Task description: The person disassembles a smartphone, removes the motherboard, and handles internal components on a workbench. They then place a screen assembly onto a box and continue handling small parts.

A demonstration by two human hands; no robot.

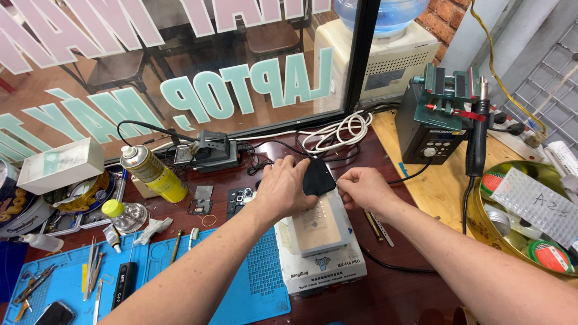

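Both hands meet at the far end of the white heating plate: left hand presses a soft, light black cloth flat, fingers together; right hand seems to pinch its edge

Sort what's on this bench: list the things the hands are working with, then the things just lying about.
In use:
left hand pressing a black cloth
right hand at the cloth's edge
white heating plate unit underneath

Lying about:
yellow spray can
tweezers on the blue mat
hot-air station
round tin of tape rolls
coiled white cable
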